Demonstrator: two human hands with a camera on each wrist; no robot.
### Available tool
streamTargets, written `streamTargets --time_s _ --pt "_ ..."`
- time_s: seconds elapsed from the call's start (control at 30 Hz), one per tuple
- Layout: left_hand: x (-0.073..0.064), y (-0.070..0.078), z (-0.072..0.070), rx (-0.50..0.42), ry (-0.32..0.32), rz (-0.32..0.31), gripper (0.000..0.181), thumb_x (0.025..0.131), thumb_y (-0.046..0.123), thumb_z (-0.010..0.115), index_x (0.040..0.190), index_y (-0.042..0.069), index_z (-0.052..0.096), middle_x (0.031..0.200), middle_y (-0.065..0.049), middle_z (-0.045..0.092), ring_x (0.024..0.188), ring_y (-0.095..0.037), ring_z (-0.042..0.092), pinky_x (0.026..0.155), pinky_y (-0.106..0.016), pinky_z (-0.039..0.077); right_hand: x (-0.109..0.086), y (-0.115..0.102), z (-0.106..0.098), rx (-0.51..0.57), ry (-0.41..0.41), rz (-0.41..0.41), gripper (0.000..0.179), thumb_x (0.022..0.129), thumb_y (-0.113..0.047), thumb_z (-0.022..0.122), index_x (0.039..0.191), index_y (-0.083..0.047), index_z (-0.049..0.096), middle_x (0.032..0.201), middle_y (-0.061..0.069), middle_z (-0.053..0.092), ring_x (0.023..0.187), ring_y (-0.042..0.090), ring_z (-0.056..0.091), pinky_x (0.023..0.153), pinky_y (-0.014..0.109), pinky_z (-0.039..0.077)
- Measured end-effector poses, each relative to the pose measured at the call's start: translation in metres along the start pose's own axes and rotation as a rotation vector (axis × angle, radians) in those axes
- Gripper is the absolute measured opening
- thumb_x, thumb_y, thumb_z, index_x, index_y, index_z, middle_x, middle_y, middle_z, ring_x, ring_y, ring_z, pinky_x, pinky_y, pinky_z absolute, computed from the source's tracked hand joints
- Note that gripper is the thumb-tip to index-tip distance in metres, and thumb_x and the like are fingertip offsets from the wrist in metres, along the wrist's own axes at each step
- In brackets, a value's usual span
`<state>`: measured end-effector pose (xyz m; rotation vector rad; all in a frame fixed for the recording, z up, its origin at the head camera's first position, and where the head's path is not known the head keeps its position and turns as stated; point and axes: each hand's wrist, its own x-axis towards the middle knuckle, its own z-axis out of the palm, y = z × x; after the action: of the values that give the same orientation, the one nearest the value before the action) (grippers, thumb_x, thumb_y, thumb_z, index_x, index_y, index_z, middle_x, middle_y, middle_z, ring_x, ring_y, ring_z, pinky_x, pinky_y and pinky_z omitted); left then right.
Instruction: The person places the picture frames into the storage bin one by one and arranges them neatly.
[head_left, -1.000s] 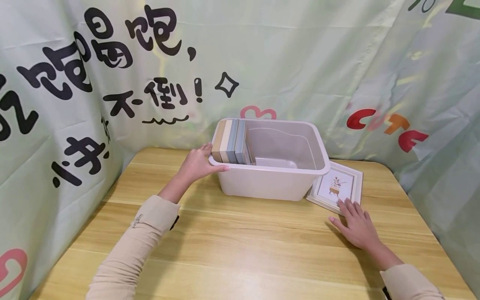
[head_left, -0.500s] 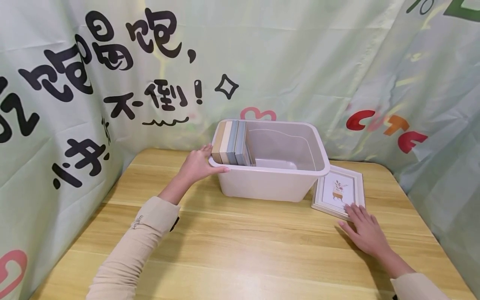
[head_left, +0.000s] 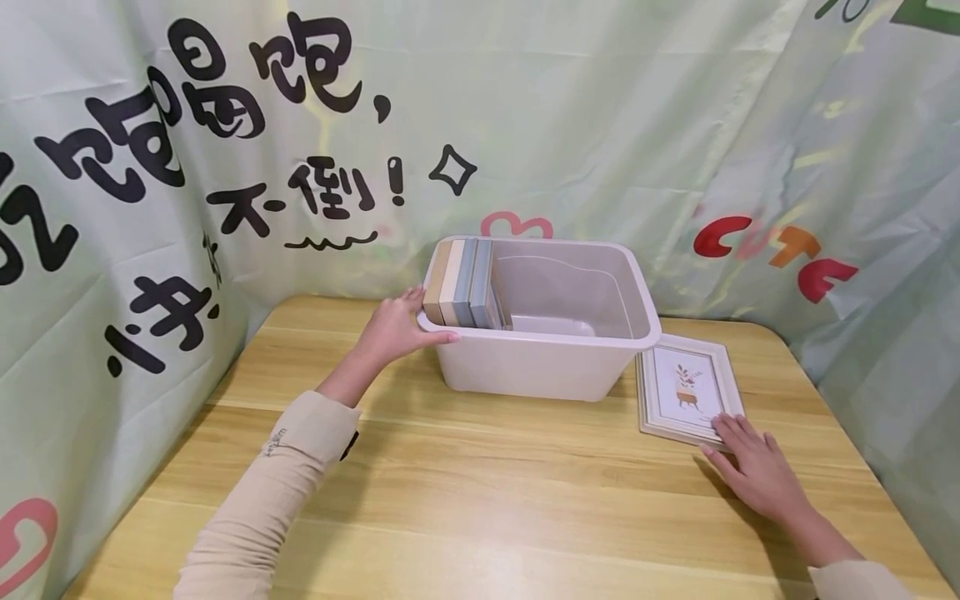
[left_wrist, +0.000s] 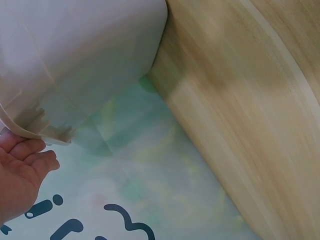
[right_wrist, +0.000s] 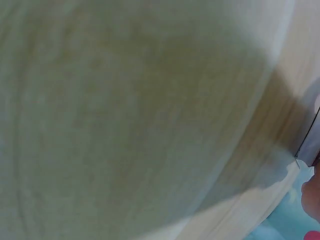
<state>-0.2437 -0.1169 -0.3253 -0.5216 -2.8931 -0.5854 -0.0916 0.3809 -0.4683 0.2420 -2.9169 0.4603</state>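
Note:
A pale grey plastic bin (head_left: 532,367) stands towards the back of the wooden table. My left hand (head_left: 393,329) grips its left rim, thumb along the front edge; the left wrist view has curled fingers (left_wrist: 25,150) at the rim. Several upright book-like blocks (head_left: 465,287), tan, cream and blue-grey, fill the bin's left end. Right of the bin a white picture frame (head_left: 686,392) with a potted-plant print lies flat, face up. My right hand (head_left: 761,475) rests extended fingers on its near right corner. Only a fingertip (right_wrist: 312,192) shows in the right wrist view.
The wooden table (head_left: 480,492) extends in front of the bin and frame. A pale green printed cloth (head_left: 585,125) with black characters hangs behind the table and along both sides. The frame's far left corner lies close by the bin's right end.
The picture frame has slid right and towards me under my right hand, turning slightly, and more of it shows beside the bin. My left hand and the bin have stayed put.

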Motion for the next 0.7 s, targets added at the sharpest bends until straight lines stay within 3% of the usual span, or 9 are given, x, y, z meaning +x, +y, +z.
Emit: streamTargets --time_s 0.4,0.7 --pt "0.001 -0.001 0.000 -0.001 0.004 0.003 0.101 0.067 0.061 0.071 0.135 -0.007 0.041 0.140 -0.024 0.041 0.129 -0.040 0.040 0.103 -0.046 0.040 -0.013 0.012 -0.005 -0.033 0.015 -0.001 0.056 0.097 -0.030 0.044 0.129 0.015 0.041 0.134 0.036 0.038 0.145 0.031 0.001 0.115 0.055 -0.005" --pt "0.000 -0.001 0.000 -0.014 0.003 0.000 0.101 0.067 0.061 0.072 0.135 -0.007 0.041 0.140 -0.024 0.040 0.129 -0.039 0.040 0.103 -0.045 0.041 -0.023 0.026 -0.011 -0.016 0.014 0.027 0.056 0.099 -0.027 0.040 0.134 0.016 0.034 0.138 0.038 0.030 0.142 0.042 0.002 0.114 0.054 -0.009"
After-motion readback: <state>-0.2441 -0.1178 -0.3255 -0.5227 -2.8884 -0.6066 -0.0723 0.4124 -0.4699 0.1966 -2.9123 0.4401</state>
